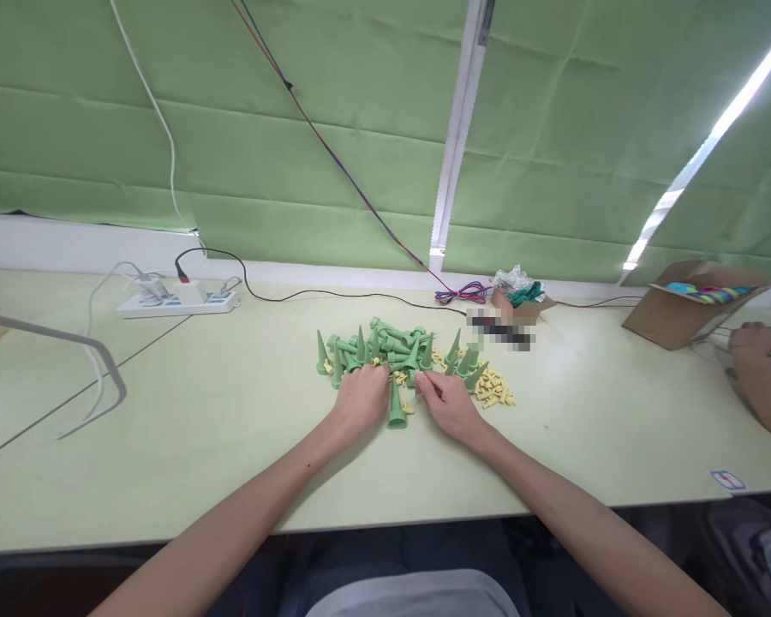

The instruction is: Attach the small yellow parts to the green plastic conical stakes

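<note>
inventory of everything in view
Cones: many, green, mid-table
Small pieces: many, yellow, around cones
Table: one, pale, centre
Power strip: one, white, back left
White cables: several, white, left
Black cable: one, black, back
Coiled cable: one, red-blue, back
Pixelated object: one, dark, near small carton
Small carton: one, brown, back
Large carton: one, brown, right
Carton contents: count unclear, multicoloured, inside
Sticker: one, multicoloured, front right
Blinds: several, green, background
Bent bar: one, grey, left
Another person's hand: one, bare, right
Forearms: two, bare, front
Left hand: one, bare, at cones
Right hand: one, bare, at cones
</note>
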Action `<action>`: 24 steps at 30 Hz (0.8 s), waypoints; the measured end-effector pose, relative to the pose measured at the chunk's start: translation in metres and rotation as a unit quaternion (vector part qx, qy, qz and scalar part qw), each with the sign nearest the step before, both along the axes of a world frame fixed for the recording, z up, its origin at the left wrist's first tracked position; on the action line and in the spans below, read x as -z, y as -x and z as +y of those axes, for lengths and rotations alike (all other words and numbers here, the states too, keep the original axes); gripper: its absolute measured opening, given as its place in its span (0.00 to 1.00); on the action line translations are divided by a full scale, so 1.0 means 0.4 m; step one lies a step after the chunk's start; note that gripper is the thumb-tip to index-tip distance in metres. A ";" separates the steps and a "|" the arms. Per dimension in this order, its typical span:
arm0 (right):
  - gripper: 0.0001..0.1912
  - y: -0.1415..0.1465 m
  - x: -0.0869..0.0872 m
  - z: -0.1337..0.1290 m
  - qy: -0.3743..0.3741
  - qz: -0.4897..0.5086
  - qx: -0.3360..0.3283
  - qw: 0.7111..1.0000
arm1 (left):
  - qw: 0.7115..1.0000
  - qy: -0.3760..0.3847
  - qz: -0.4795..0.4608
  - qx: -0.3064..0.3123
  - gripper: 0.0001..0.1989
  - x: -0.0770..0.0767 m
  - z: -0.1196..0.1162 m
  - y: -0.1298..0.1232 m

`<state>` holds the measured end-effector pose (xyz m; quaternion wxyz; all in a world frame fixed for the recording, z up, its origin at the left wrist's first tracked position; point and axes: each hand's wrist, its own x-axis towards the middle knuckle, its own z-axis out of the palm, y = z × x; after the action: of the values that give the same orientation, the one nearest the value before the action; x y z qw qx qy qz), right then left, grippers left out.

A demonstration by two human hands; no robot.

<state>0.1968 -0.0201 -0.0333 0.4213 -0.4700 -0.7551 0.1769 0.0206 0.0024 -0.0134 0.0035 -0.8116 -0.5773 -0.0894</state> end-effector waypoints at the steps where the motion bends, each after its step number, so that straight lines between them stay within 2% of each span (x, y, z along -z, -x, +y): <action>1: 0.24 0.000 0.000 0.000 0.000 -0.001 0.000 1.000 | 1.000 -0.003 0.002 -0.001 0.12 -0.002 -0.001 -0.001; 8: 0.25 -0.001 -0.002 -0.002 0.003 -0.003 0.000 1.000 | 1.000 -0.011 -0.001 -0.008 0.10 -0.017 -0.006 -0.006; 17: 0.23 -0.002 -0.005 -0.002 0.023 -0.002 -0.006 1.000 | 0.996 -0.029 -0.089 -0.011 0.13 -0.019 -0.009 -0.009; 20: 0.23 -0.002 -0.009 -0.005 0.026 0.008 -0.010 1.000 | 0.990 -0.025 -0.138 0.010 0.12 -0.020 -0.012 -0.014; 24: 0.21 -0.001 -0.014 -0.008 0.017 0.016 -0.017 1.000 | 0.977 -0.015 -0.200 0.073 0.11 -0.019 -0.016 -0.020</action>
<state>0.1972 -0.0233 -0.0279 0.4222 -0.4613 -0.7530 0.2047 0.0287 -0.0041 -0.0058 -0.1066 -0.8169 -0.5045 -0.2586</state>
